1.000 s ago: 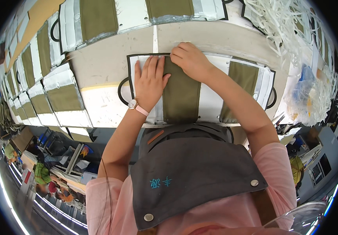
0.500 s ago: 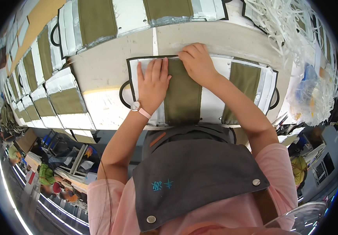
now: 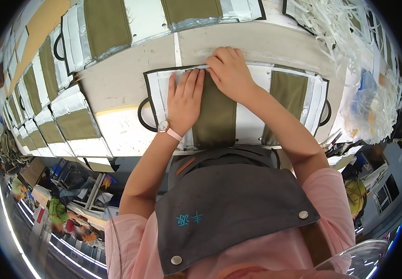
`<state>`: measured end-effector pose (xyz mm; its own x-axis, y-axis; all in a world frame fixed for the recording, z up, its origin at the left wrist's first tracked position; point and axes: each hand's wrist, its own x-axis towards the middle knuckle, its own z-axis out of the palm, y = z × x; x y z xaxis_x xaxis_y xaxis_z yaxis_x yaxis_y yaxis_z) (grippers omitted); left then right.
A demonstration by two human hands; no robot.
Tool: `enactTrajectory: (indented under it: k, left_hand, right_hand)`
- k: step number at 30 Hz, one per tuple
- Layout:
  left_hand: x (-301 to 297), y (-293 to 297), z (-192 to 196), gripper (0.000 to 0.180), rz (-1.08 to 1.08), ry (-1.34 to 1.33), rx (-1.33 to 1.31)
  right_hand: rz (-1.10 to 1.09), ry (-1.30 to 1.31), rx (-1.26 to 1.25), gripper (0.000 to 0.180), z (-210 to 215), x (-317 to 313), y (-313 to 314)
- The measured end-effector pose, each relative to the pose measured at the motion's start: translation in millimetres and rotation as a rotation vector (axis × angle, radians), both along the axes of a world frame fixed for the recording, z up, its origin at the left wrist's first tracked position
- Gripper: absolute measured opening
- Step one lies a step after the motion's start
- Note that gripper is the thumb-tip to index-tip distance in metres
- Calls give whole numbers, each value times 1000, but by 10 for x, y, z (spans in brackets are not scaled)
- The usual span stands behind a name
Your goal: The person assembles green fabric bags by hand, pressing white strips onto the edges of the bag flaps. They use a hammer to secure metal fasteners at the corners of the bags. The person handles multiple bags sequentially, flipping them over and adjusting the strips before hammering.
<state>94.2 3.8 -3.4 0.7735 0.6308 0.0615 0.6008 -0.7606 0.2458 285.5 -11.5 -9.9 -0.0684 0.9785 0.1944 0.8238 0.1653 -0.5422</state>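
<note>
A white fabric panel with wide olive-green bands, black edging and a black loop at each end lies flat in front of me. My left hand rests on its left part, fingers stretched out flat, tips near the far edge. My right hand is curled in a pinch at that far edge, just right of the left fingertips. Thumb and forefinger close on the edge where a thin pale strip shows; whether they hold the strip too is hidden.
Similar panels lie along the far side, and more overlap in a row at left. A tangled heap of white strips is at far right, above clear plastic. People are in the left background.
The panels and table have shifted slightly left in the picture. My right hand has moved a little left along the far edge, and the gap to my left fingers is narrower.
</note>
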Motion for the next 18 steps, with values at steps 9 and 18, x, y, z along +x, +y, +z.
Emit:
enactTrajectory:
  k: [9, 18]
  left_hand:
    - [-36, 23, -53, 47, -11, -57, 5]
    - [-23, 17, -39, 46, -1, -53, 9]
  right_hand:
    - [150, -309, 137, 12, 2, -17, 16]
    - [195, -308, 190, 12, -50, 31, 49]
